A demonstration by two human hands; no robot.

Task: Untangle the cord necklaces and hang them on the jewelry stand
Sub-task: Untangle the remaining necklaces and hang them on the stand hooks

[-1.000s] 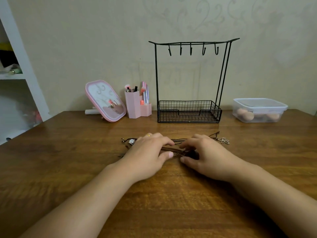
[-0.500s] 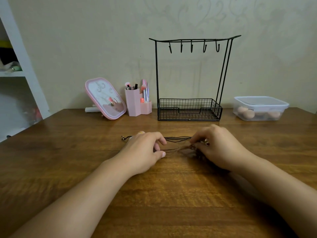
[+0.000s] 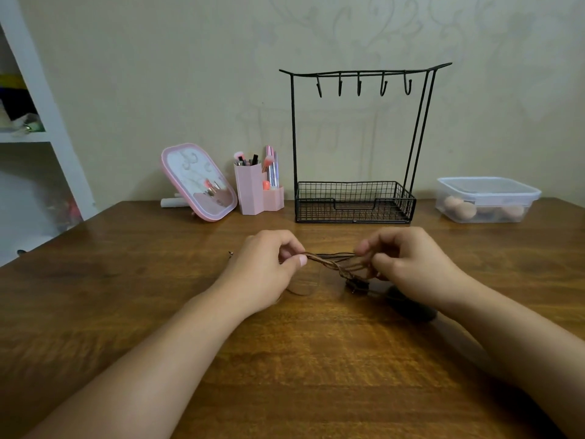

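A tangled bundle of brown and dark cord necklaces (image 3: 332, 260) stretches between my two hands just above the wooden table (image 3: 285, 359). My left hand (image 3: 264, 269) pinches its left end with thumb and fingers. My right hand (image 3: 408, 264) grips the right end with curled fingers. A small dark pendant (image 3: 356, 285) dangles below the cords near my right hand. A loose cord end (image 3: 231, 253) lies left of my left hand. The black wire jewelry stand (image 3: 354, 137) with several bare hooks and a mesh basket stands behind the hands at the wall.
A pink tilted mirror (image 3: 198, 182) and a pink brush holder (image 3: 258, 191) stand left of the stand. At the back right sits a clear lidded box (image 3: 487, 199) with sponges inside. A white shelf unit (image 3: 38, 137) rises at the left edge.
Both hands have lifted the cord bundle off the table and pulled it taut between them. The flower pendant seen earlier beside my right hand is no longer visible.
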